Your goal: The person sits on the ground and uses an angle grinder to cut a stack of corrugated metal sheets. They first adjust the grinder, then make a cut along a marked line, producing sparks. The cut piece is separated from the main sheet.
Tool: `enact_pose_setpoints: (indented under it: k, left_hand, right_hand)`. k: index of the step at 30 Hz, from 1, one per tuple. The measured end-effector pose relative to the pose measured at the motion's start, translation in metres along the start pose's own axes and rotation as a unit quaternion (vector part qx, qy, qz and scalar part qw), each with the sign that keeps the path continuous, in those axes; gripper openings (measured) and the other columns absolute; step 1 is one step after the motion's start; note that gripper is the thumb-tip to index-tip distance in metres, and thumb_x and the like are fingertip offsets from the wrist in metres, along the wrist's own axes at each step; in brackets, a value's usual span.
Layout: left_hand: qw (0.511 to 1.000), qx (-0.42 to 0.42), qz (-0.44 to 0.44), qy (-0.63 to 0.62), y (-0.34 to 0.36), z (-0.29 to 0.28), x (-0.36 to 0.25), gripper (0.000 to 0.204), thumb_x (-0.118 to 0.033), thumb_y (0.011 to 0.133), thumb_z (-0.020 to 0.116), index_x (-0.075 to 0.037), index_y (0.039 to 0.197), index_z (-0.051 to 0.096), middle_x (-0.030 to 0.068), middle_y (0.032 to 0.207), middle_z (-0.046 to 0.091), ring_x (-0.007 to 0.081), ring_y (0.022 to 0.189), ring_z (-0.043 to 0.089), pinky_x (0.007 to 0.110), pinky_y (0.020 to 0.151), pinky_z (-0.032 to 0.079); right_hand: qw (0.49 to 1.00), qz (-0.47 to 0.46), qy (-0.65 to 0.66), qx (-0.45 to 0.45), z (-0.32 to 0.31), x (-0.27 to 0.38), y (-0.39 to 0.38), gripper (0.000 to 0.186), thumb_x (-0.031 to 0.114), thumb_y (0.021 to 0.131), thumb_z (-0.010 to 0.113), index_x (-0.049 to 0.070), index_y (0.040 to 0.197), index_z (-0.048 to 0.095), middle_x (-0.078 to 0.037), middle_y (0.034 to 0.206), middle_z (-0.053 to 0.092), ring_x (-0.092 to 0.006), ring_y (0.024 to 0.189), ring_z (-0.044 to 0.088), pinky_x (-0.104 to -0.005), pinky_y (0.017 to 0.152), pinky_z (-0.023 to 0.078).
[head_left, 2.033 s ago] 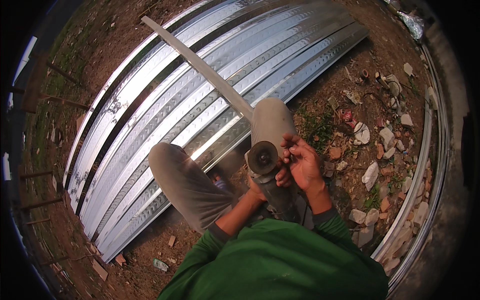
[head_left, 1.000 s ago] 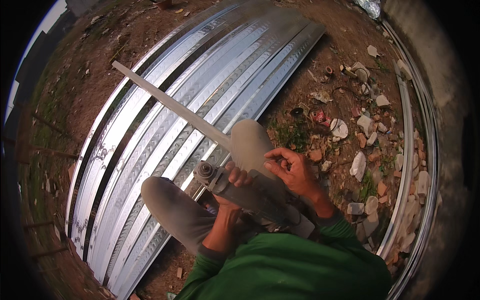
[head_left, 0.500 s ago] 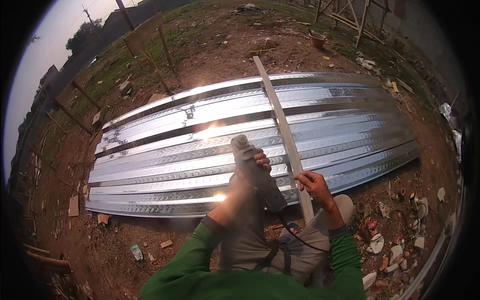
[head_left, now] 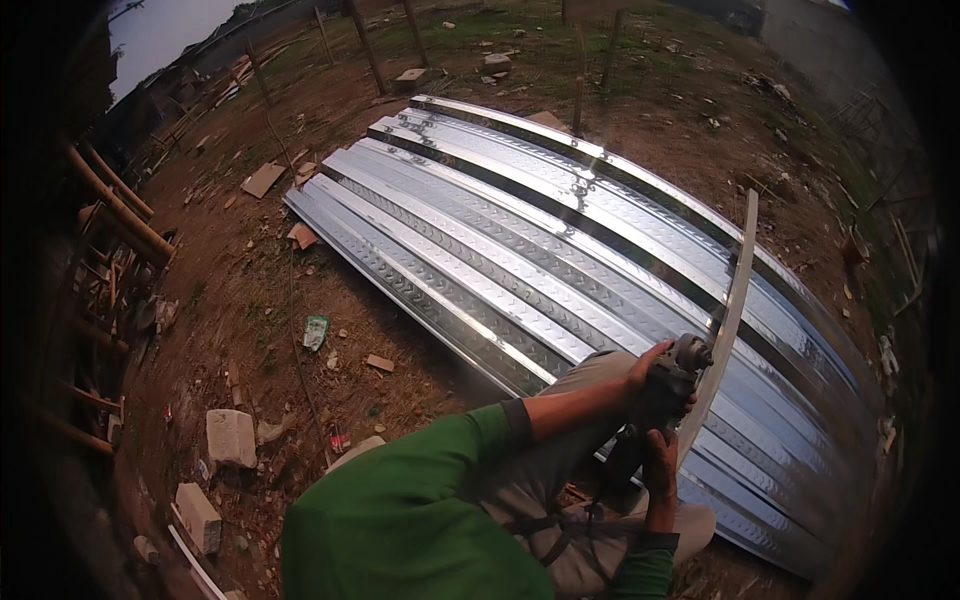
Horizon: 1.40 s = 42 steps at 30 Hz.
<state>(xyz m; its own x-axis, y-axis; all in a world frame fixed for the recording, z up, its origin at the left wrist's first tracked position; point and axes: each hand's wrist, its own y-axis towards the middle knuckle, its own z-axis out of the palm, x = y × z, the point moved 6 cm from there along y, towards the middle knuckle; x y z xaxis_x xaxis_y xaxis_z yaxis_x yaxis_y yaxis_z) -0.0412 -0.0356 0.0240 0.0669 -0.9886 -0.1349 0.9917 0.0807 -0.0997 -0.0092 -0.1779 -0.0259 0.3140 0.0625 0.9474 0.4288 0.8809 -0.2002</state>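
Both my hands are on a dark angle grinder (head_left: 668,392), held over my knees with its gear head pointing up and to the right. My left hand (head_left: 645,368) is closed round the body just behind the head. Lower down, my right hand (head_left: 660,455) has its fingers wrapped on the rear of the body. No disc can be made out on the spindle. Close beyond the grinder, a long narrow bar (head_left: 738,295) lies across several shiny ribbed metal sheets (head_left: 470,262) on the ground.
On the left, pale blocks (head_left: 231,438) lie on the bare soil among litter, with a green packet (head_left: 316,333) nearer the sheets. Bamboo poles (head_left: 120,205) stand at the far left. Thin posts (head_left: 365,45) rise behind the sheets.
My right hand has left its place by the bar and now grips the grinder along with my left. The view has swung to the left, and the grinder has turned toward the right.
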Motion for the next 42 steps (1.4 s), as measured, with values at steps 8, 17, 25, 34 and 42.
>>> enact_pose_setpoints:
  k: [8, 17, 25, 34, 42]
  left_hand:
    - [0.970, -0.182, 0.069, 0.145, 0.001, -0.012, -0.010, 0.080, -0.078, 0.099, 0.044, -0.004, 0.107, 0.073, 0.0087, 0.090, 0.073, 0.0219, 0.082, 0.065, 0.036, 0.079, 0.054]
    - [0.975, -0.114, 0.029, 0.186, 0.035, -0.052, -0.004, 0.068, -0.059, 0.110, 0.028, -0.004, 0.136, 0.059, 0.0133, 0.107, 0.071, 0.0248, 0.097, 0.070, 0.043, 0.089, 0.059]
    - [0.967, -0.088, 0.007, 0.241, 0.031, -0.046, -0.010, 0.057, -0.048, 0.112, 0.032, -0.006, 0.141, 0.055, 0.0117, 0.109, 0.067, 0.0255, 0.098, 0.066, 0.045, 0.090, 0.056]
    - [0.959, -0.109, -0.051, 0.258, 0.021, -0.043, -0.013, 0.059, -0.055, 0.105, 0.045, -0.002, 0.123, 0.063, 0.0134, 0.104, 0.068, 0.0281, 0.092, 0.066, 0.042, 0.084, 0.055]
    - [0.954, -0.142, -0.032, 0.263, 0.021, -0.050, -0.018, 0.052, -0.052, 0.106, 0.046, -0.006, 0.123, 0.064, 0.0105, 0.102, 0.068, 0.0252, 0.089, 0.066, 0.039, 0.080, 0.055]
  right_hand:
    - [0.999, 0.028, 0.009, 0.042, 0.004, 0.007, -0.004, 0.044, 0.038, 0.100, 0.071, -0.001, 0.119, 0.061, -0.009, 0.100, 0.071, -0.0157, 0.079, 0.067, -0.0339, 0.071, 0.057]
    - [0.991, 0.075, 0.097, 0.048, 0.010, 0.020, -0.019, 0.048, 0.048, 0.106, 0.060, 0.001, 0.111, 0.069, -0.006, 0.093, 0.071, -0.0138, 0.078, 0.070, -0.0301, 0.069, 0.059]
    - [0.989, 0.083, 0.112, 0.053, 0.010, 0.021, -0.009, 0.049, 0.048, 0.106, 0.060, 0.001, 0.117, 0.069, -0.005, 0.094, 0.072, -0.0121, 0.079, 0.071, -0.0284, 0.069, 0.059]
    - [0.992, 0.087, 0.034, 0.085, 0.013, 0.004, -0.004, 0.051, 0.051, 0.101, 0.065, 0.003, 0.114, 0.074, -0.002, 0.094, 0.072, -0.0080, 0.082, 0.067, -0.0266, 0.072, 0.054]
    - [0.996, -0.005, 0.041, 0.074, 0.014, -0.008, 0.012, 0.061, 0.062, 0.095, 0.072, 0.002, 0.109, 0.073, -0.002, 0.097, 0.071, -0.0090, 0.084, 0.067, -0.0255, 0.074, 0.055]
